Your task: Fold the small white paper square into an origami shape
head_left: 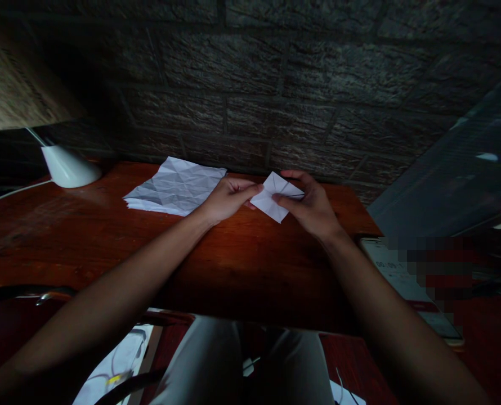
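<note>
- Paper [277,187], small and folded: being held up between both hands over the far part of the table [242,264], to the right of the stack of creased sheets [174,185].
- Showing some folding already done, judging by the squarish outline, set cornerwise, and the crease lines running across the face.
- Seeming partway along, as a judgement; leaving the number of folds still to make impossible to tell, with the underside being hidden.
- On the far left, beside the left wrist: lying in a flattish pile, the stack showing fold marks across its top sheet, and being gripped by neither hand.
- With the left hand [229,199]: pinching the left corner of the paper narrowly, laying the thumb on top and tucking the fingers beneath, partly out of sight.
- With the right hand [318,212]: holding the right side of the same paper, pressing the thumb near its middle, curling the fingers around behind the far right edge.
- With both forearms: slanting in from the near left and near right, converging at the paper.
</note>
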Demonstrator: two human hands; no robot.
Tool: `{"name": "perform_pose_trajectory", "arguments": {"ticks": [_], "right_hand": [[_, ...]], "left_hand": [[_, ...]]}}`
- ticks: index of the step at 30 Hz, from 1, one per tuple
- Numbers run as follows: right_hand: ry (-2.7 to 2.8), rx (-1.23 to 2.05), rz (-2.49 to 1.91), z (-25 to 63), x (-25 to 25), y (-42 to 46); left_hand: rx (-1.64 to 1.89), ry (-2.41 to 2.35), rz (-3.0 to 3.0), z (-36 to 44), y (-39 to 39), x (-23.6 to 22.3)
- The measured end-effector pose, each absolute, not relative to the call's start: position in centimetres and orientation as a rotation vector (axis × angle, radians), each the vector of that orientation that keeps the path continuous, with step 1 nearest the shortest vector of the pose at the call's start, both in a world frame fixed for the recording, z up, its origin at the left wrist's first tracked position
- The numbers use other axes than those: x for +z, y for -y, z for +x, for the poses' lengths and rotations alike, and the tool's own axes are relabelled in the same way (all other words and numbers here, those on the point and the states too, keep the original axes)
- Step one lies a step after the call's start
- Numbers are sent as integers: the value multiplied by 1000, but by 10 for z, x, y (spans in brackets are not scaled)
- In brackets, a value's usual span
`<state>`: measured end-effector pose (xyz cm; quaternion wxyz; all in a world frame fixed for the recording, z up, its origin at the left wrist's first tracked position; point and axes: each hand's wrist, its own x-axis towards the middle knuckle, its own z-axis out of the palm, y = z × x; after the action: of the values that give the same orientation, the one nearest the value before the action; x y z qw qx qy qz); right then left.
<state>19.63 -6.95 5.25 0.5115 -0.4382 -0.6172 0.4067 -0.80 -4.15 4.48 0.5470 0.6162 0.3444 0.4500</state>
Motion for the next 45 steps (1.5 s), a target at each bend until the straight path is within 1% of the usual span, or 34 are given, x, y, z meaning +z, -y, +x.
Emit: {"name": "perform_pose_trajectory", "arguments": {"ticks": [4, 9, 14, 21, 29, 35, 40, 45], "right_hand": [[1442, 990, -1050, 197, 51, 69], [1400, 905, -1065, 202, 46, 61], [1385, 820, -1050, 207, 42, 55], [1404, 852, -1033, 205, 42, 57], [1403, 921, -1004, 206, 49, 60], [1359, 855, -1028, 209, 44, 54], [1393, 800, -1046, 209, 41, 53], [1450, 858, -1064, 206, 46, 60]], "left_hand": [[1027, -819, 1442, -9, 40, 45], [921, -811, 1470, -14, 37, 44], [960, -798, 1537, -14, 38, 44], [973, -785, 1398, -13, 38, 44], [790, -672, 1219, -20, 33, 41], [819, -620, 1265, -18, 32, 39], [884, -686, 1363, -14, 34, 40], [905, -737, 1600, -12, 35, 37]]}}
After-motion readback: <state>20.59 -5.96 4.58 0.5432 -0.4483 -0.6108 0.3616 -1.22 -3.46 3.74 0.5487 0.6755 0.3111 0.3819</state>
